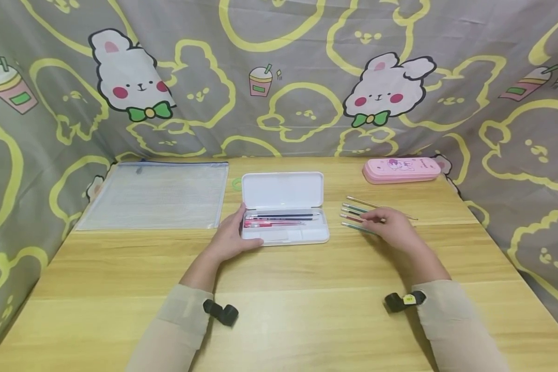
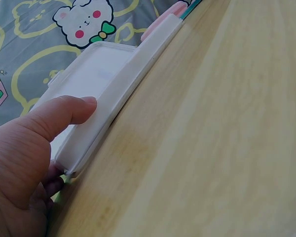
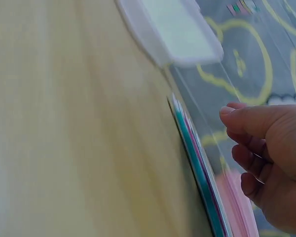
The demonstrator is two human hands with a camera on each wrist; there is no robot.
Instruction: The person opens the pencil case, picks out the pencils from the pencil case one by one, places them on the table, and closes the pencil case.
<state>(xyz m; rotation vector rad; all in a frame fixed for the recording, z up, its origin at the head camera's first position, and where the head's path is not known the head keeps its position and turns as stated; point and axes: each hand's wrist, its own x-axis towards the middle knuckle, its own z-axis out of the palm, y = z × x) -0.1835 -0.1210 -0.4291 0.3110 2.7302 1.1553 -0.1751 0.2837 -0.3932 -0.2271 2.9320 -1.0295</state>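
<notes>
A white pencil case lies open with its lid tipped back. Inside are several dark and pink pencils, and a pale rectangular piece sits in the front section. My left hand grips the case's left end, thumb over the front edge and fingers round the side; the left wrist view shows the thumb on the white wall. To the right, several loose pencils lie in a row on the table. Over them hovers my right hand, fingers loosely curled, with nothing between thumb and fingertips in the right wrist view.
A mesh zip pouch lies flat at the back left. At the back right is a closed pink pencil case. A small green ring peeks out beside the white lid. Patterned cloth hangs behind the wooden table.
</notes>
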